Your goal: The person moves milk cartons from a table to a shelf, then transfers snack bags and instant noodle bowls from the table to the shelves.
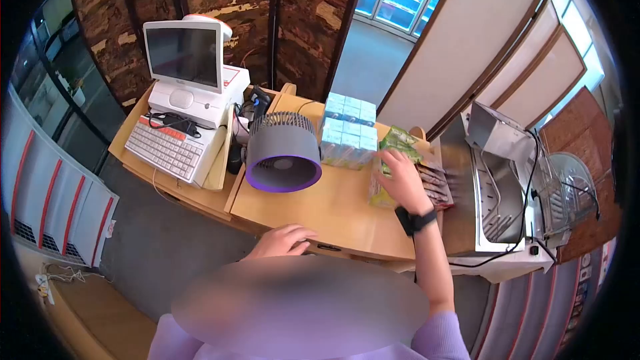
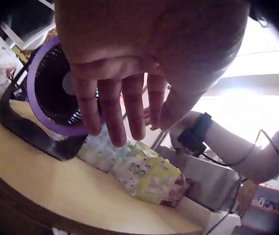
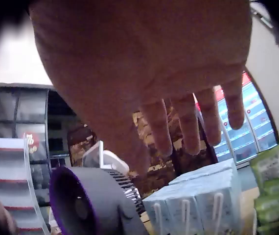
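In the head view my right hand [image 1: 403,181] is over the green packets [image 1: 400,139], just right of the blue-white cartons [image 1: 349,131]; whether it touches the packets I cannot tell. Its fingers hang loosely with nothing held, and the right wrist view shows them extended above the cartons [image 3: 198,196]. My left hand [image 1: 282,241] is at the counter's front edge, below the grey fan [image 1: 283,150] with the purple rim. The left wrist view shows that hand [image 2: 120,98] with relaxed, empty fingers. Dark-red packets [image 1: 435,187] lie beside the green ones.
A white terminal with a screen [image 1: 183,57] and a keyboard [image 1: 164,148] stands at the left of the wooden counter [image 1: 320,213]. At the right are a metal sink [image 1: 500,207], a black cable and a dish rack [image 1: 567,183]. Folding panels [image 1: 480,20] stand behind.
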### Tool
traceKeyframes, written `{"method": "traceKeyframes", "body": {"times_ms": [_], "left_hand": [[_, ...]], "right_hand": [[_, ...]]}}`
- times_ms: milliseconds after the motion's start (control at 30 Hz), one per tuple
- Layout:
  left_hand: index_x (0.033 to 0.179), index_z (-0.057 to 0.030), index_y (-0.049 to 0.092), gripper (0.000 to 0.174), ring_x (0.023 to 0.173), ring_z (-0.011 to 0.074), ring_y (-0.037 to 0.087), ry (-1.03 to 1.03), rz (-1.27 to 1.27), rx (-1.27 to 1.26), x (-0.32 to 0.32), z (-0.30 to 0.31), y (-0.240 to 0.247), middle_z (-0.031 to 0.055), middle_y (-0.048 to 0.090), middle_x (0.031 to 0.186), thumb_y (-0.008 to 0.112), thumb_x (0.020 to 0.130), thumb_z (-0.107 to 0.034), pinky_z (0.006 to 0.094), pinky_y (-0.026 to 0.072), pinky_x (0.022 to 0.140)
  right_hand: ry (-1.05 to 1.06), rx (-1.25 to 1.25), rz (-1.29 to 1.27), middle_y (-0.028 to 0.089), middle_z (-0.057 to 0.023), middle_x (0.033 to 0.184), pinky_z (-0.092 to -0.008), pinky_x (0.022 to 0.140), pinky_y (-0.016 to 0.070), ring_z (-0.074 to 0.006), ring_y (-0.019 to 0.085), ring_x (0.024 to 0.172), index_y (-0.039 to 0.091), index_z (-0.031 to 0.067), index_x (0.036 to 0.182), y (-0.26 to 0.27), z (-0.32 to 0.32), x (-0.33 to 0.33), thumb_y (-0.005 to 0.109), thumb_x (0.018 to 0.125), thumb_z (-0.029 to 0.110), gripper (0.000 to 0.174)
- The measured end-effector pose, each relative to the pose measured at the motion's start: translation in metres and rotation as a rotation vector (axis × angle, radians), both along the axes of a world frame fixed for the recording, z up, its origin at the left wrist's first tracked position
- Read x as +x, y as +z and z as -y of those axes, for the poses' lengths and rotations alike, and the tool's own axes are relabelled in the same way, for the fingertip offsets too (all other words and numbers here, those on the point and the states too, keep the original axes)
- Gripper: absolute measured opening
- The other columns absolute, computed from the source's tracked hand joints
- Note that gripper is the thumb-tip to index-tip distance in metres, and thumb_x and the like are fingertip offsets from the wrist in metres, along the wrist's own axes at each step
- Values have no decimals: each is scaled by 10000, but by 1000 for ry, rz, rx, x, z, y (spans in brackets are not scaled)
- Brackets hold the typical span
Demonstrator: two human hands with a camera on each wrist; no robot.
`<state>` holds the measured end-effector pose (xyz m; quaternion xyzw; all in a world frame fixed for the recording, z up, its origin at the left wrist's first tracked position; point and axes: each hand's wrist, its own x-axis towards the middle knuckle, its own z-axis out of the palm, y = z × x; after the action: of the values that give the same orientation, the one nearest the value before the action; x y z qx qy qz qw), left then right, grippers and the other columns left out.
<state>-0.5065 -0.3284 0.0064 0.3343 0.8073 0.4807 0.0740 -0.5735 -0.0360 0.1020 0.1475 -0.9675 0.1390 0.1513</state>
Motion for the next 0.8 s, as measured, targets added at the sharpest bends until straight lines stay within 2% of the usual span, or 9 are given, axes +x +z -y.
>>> {"method": "traceKeyframes", "body": {"times_ms": [167, 233, 300, 400, 467, 567, 633, 733, 800], "left_hand": [[1075, -66, 614, 228, 957, 277, 607, 240, 9, -45, -4, 18, -2, 109, 627, 1026, 591, 854, -118, 342, 489, 814], [1074, -60, 613, 230, 983, 280, 599, 304, 74, -77, -2, 22, -2, 107, 628, 1039, 593, 851, -112, 346, 478, 842], [1072, -57, 611, 232, 1005, 280, 592, 332, 105, -72, -1, 20, -2, 109, 627, 1051, 599, 846, -106, 351, 469, 862], [1072, -58, 610, 236, 1006, 282, 593, 382, 96, -51, -2, 15, -8, 110, 628, 1057, 607, 842, -106, 347, 470, 863], [1044, -84, 610, 202, 949, 282, 599, 389, 42, -35, -2, 9, -12, 92, 632, 1013, 584, 851, -138, 364, 489, 799], [1073, -68, 614, 233, 963, 269, 605, 306, 85, -22, -4, 0, 8, 108, 632, 1021, 609, 843, -108, 347, 485, 820], [1070, -72, 618, 232, 932, 266, 613, 291, 70, 4, -7, -5, 20, 107, 636, 979, 615, 842, -112, 347, 490, 798], [1082, -79, 617, 245, 996, 275, 588, 182, 63, 72, -14, -15, 42, 103, 609, 1058, 621, 839, -109, 347, 480, 837], [1197, -70, 539, 423, 1086, 294, 536, 141, -191, 85, -22, -25, 61, 130, 544, 1179, 675, 806, -155, 369, 450, 912]], "right_hand": [[71, 270, 105, 574, -119, 1054, -420, 850, 440, -313, 532, 1020, 525, 88, 1175, -26, 4, -112, 740, 643, 278, 605], [48, 522, 255, 549, -163, 1121, -410, 890, 423, -334, 508, 1071, 485, 40, 1198, -30, 12, -138, 798, 564, 356, 774], [93, 578, 296, 566, -166, 1085, -420, 865, 436, -341, 526, 1054, 485, -3, 1102, -46, 14, -157, 821, 522, 383, 773], [132, 407, 336, 595, -203, 969, -437, 804, 469, -365, 570, 970, 441, -29, 1018, -62, 15, -166, 829, 520, 373, 749], [129, 357, 374, 594, -217, 969, -428, 808, 470, -369, 575, 959, 440, -33, 1022, -58, 12, -167, 830, 521, 355, 744], [89, 245, 430, 596, -238, 979, -410, 810, 473, -379, 580, 944, 441, -46, 1065, -42, 4, -154, 836, 517, 307, 762], [15, 67, 291, 605, -222, 986, -418, 802, 485, -372, 588, 950, 439, -30, 1079, -27, 0, -136, 838, 519, 291, 758], [-55, -52, 234, 601, -222, 988, -416, 808, 475, -376, 583, 954, 446, -10, 1113, 25, 4, -94, 840, 535, 238, 742], [-40, -112, 145, 600, -204, 988, -403, 815, 470, -362, 583, 951, 462, 5, 1130, 55, 4, -65, 846, 526, 205, 743]]}}
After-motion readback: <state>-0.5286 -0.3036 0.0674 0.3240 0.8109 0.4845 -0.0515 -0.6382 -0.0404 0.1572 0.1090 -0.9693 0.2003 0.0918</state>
